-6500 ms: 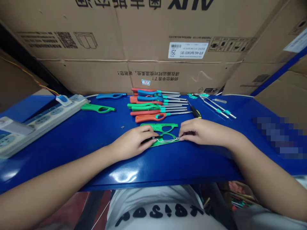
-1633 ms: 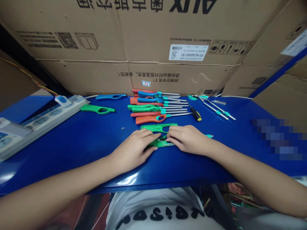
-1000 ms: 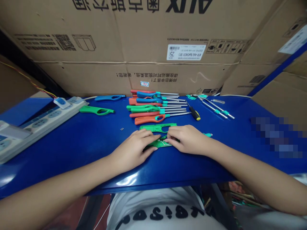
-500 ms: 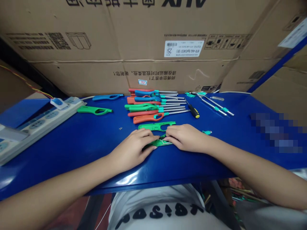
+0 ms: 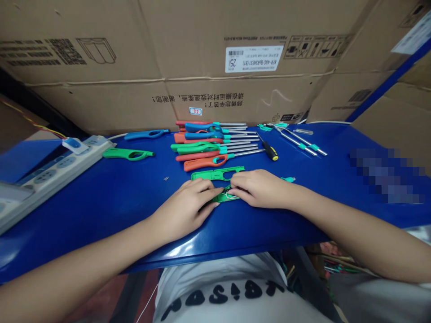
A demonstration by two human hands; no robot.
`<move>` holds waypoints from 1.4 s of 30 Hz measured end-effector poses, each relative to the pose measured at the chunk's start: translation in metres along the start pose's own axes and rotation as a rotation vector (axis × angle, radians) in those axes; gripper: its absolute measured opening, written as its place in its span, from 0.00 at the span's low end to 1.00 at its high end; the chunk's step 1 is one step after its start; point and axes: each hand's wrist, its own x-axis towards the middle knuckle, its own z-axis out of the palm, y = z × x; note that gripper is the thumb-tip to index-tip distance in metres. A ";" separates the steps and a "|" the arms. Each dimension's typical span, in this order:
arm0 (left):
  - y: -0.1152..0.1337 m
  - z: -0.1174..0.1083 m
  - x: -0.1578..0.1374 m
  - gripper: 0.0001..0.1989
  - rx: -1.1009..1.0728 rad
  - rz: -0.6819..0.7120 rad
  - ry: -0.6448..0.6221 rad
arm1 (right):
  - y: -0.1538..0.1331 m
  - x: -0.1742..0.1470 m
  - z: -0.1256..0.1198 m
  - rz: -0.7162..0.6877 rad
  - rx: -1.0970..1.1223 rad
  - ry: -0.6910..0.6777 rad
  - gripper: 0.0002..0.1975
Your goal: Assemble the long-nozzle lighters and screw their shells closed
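Near the middle of the table, my left hand (image 5: 188,206) is closed on the left end of a green lighter casing half (image 5: 218,198), thumb along its near edge. Thin white wires and a small dark part lie inside this shell. My right hand (image 5: 254,189) bends over the shell's right end, its fingertips pinched at the wires; the exact piece between them is hidden. Just beyond both hands lies a matching green casing half (image 5: 206,174). A teal tip (image 5: 288,179) sticks out past my right wrist.
Finished-looking long lighters (image 5: 202,162) in several colours lie in a row at the back, beside a screwdriver (image 5: 270,151). Metal tubes (image 5: 296,141) with teal fittings are at right. Left are green (image 5: 126,154) and blue casings (image 5: 144,134), small screws (image 5: 166,179) and a power strip (image 5: 50,175).
The camera view has shifted slightly. Both hands stay at the green casing half, with only small finger movement at the wires.
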 end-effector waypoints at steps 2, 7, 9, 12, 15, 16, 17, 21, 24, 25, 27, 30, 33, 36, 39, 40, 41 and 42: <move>0.001 0.000 0.000 0.17 -0.001 0.000 -0.009 | 0.001 -0.001 -0.001 -0.012 0.013 -0.005 0.13; 0.001 0.000 0.000 0.17 -0.013 0.006 -0.005 | 0.004 -0.003 -0.002 -0.034 0.048 -0.012 0.12; 0.001 0.000 0.000 0.17 -0.028 0.003 0.001 | 0.004 -0.003 -0.002 -0.032 0.056 -0.012 0.12; 0.001 0.000 0.000 0.16 -0.053 0.001 0.007 | 0.004 -0.003 -0.002 -0.034 0.057 -0.015 0.12; 0.001 0.000 0.000 0.16 -0.070 0.002 0.015 | 0.005 -0.004 -0.002 -0.039 0.061 -0.018 0.12; 0.001 0.000 0.001 0.16 -0.075 0.000 0.017 | 0.005 -0.004 -0.003 -0.039 0.062 -0.016 0.12; 0.001 0.001 0.001 0.16 -0.080 -0.003 0.019 | 0.005 -0.005 -0.003 -0.039 0.061 -0.012 0.12; 0.000 0.001 0.002 0.15 -0.089 -0.015 0.020 | 0.005 -0.006 -0.003 -0.036 0.043 0.018 0.11; -0.001 0.001 0.002 0.15 -0.093 -0.014 0.022 | 0.005 -0.005 -0.002 -0.035 0.040 0.033 0.11; -0.001 0.001 0.001 0.15 -0.092 -0.012 0.023 | 0.005 -0.005 -0.002 -0.037 0.043 0.034 0.10; -0.001 0.001 0.001 0.15 -0.091 -0.010 0.024 | 0.006 -0.005 -0.003 -0.040 0.049 0.035 0.10; 0.000 0.000 0.001 0.16 -0.090 -0.011 0.023 | 0.007 -0.005 -0.002 -0.044 0.053 0.032 0.10; 0.000 0.000 0.001 0.16 -0.085 -0.006 0.030 | 0.007 -0.005 -0.002 -0.048 0.051 0.034 0.10; 0.000 0.000 0.001 0.16 -0.084 -0.004 0.033 | 0.008 -0.005 -0.002 -0.056 0.049 0.037 0.10; 0.000 0.000 0.001 0.15 -0.086 -0.011 0.026 | 0.008 -0.005 -0.002 -0.053 0.051 0.034 0.10; 0.000 0.000 0.001 0.15 -0.085 -0.013 0.023 | 0.008 -0.005 -0.003 -0.052 0.050 0.031 0.10; 0.000 0.000 0.001 0.15 -0.083 -0.013 0.019 | 0.008 -0.005 -0.003 -0.050 0.050 0.028 0.10; 0.000 0.000 0.001 0.15 -0.079 -0.013 0.017 | 0.008 -0.006 -0.003 -0.050 0.050 0.025 0.10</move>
